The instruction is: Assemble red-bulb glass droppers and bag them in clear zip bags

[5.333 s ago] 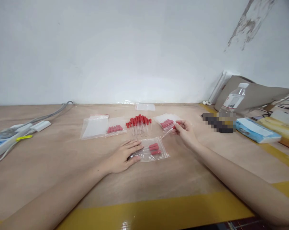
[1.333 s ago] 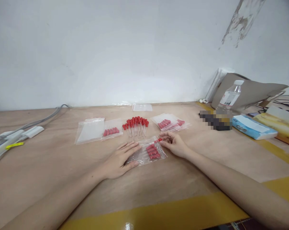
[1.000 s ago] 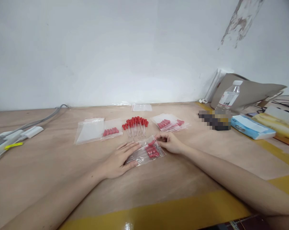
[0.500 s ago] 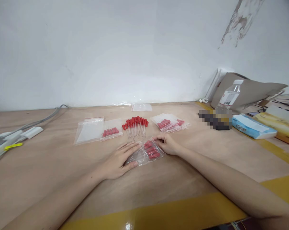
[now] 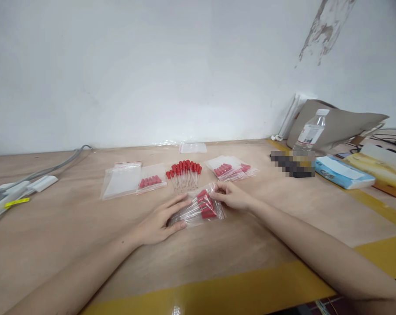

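Observation:
A clear zip bag (image 5: pixel 192 211) lies on the table between my hands, holding several droppers with red rubber bulbs (image 5: pixel 207 209) toward its right end. My left hand (image 5: pixel 160 221) rests at the bag's left end, fingers stretched and thumb apart, touching the plastic. At the upper right edge, my right hand (image 5: pixel 231 195) is closed in a pinch on the bag. Just beyond, loose red-bulbed droppers (image 5: pixel 185 170) lie fanned out. Filled bags (image 5: pixel 232 168) are piled to the right; another filled bag (image 5: pixel 152 178) and flat clear bags (image 5: pixel 122 179) lie to the left.
A flat clear bag (image 5: pixel 193 148) lies by the wall. On the right are a water bottle (image 5: pixel 311 131), a blue tissue pack (image 5: pixel 345 173), a yellow pack (image 5: pixel 378 168), a grey bag (image 5: pixel 345 122) and a blurred dark object (image 5: pixel 291 165). Cables and a power strip (image 5: pixel 37 186) occupy the left.
The bag's right end has lifted and creased under my right hand's pinch, and the droppers' stems show more clearly. My left hand stays nearly in place. The view has shifted slightly.

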`<state>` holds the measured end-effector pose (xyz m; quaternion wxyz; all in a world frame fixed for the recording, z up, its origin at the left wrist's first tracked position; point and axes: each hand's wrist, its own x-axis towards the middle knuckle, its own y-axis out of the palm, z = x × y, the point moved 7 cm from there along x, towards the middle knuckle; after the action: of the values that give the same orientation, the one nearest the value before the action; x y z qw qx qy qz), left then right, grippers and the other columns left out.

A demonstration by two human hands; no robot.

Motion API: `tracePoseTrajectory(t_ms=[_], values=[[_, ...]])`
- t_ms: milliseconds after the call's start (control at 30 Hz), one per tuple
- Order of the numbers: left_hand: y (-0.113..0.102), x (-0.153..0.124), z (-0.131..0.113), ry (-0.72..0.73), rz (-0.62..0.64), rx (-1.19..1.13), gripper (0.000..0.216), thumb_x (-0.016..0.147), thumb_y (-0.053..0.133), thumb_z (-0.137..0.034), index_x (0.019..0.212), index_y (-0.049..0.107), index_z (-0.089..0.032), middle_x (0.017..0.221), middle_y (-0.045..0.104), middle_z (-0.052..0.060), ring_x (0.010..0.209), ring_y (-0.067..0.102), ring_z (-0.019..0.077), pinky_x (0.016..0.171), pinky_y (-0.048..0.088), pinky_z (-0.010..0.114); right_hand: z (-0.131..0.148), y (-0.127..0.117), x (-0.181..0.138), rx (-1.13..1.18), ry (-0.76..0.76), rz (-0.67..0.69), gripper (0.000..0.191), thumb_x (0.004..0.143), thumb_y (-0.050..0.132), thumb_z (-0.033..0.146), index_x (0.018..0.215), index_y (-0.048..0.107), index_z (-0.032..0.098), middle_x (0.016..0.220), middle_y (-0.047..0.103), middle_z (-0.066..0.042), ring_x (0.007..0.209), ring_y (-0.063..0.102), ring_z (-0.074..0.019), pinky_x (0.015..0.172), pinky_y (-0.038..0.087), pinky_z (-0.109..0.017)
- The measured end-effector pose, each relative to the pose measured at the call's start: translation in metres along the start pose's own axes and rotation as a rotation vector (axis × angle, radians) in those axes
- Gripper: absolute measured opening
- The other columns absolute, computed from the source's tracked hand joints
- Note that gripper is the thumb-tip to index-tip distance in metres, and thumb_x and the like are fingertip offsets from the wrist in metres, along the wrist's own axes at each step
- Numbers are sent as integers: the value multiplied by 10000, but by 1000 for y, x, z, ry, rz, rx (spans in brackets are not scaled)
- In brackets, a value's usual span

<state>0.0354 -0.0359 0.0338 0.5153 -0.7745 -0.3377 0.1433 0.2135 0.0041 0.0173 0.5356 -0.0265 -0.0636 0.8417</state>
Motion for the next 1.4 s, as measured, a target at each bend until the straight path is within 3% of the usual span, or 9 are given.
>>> tracePoseTrajectory(t_ms=[133, 333, 433, 567, 867, 1067, 1200, 1300, 1400], values=[[-10, -1, 16, -88, -239, -215, 627, 804, 536, -396, 1352, 256, -276, 1450, 179, 72, 1300, 243, 263, 1050, 259, 452, 6, 10, -8, 337, 12, 82, 256, 719, 628, 374, 880, 576, 183, 817, 658, -21, 754, 626, -155, 706, 489, -308], [-6, 0, 50, -392, -405, -906, 695, 746, 624, -332, 1311, 231, -237, 1053, 575, 68, 931, 598, 185, 871, 475, 403, 5, 20, -5, 534, -45, -73, 321, 707, 648, 381, 949, 545, 197, 932, 657, -60, 842, 635, -193, 720, 514, -354], [-2, -3, 54, -549, -443, -1188, 538, 697, 674, -198, 1160, 401, -207, 887, 618, 24, 813, 626, 148, 795, 521, 321, -1, 32, 0, 551, -21, -58, 347, 675, 680, 366, 936, 545, 181, 914, 659, -61, 820, 639, -188, 725, 516, -354], [-18, -6, 68, -599, -588, -1271, 341, 655, 666, -68, 937, 506, -174, 889, 623, 22, 736, 629, 115, 693, 540, 235, -9, 38, 1, 324, 36, -23, 322, 622, 718, 335, 819, 530, 164, 719, 654, -10, 664, 630, -126, 671, 514, -290], [-102, 9, 158, -637, -755, -913, 301, 665, 616, -51, 920, 490, -149, 741, 607, 27, 611, 609, 120, 627, 518, 269, -13, 6, 0, 89, 9, -167, 303, 622, 687, 388, 720, 504, 167, 569, 594, 32, 532, 585, -93, 559, 483, -241], [-132, 11, 188, -843, -711, -112, 449, 672, 633, -229, 1085, 485, -134, 1074, 556, 138, 1035, 525, 283, 893, 393, 412, -16, 7, 1, 88, -3, -150, 288, 631, 677, 378, 726, 500, 172, 572, 582, 38, 535, 572, -87, 560, 476, -234], [-127, -3, 189, -946, -468, 379, 485, 753, 515, -358, 1156, 473, -91, 1268, 426, 205, 1234, 300, 368, 984, 255, 484, -15, 8, -1, 73, 1, -136, 260, 646, 664, 352, 728, 494, 172, 585, 571, 37, 552, 571, -86, 568, 471, -231], [-112, -26, 197, -1078, -353, 412, 625, 797, 417, -466, 1221, 382, -8, 1332, 295, 289, 1257, 216, 423, 973, 225, 527, -15, 9, -1, 53, -5, -138, 219, 667, 636, 322, 727, 489, 171, 581, 556, 38, 555, 567, -86, 566, 466, -227], [-98, -44, 202, -1120, -287, 375, 634, 819, 366, -492, 1176, 390, 31, 1297, 316, 322, 1211, 285, 449, 948, 259, 521, -16, 8, 3, 8, -15, -190, 166, 691, 592, 284, 736, 476, 174, 583, 532, 40, 528, 551, -86, 523, 452, -221]])
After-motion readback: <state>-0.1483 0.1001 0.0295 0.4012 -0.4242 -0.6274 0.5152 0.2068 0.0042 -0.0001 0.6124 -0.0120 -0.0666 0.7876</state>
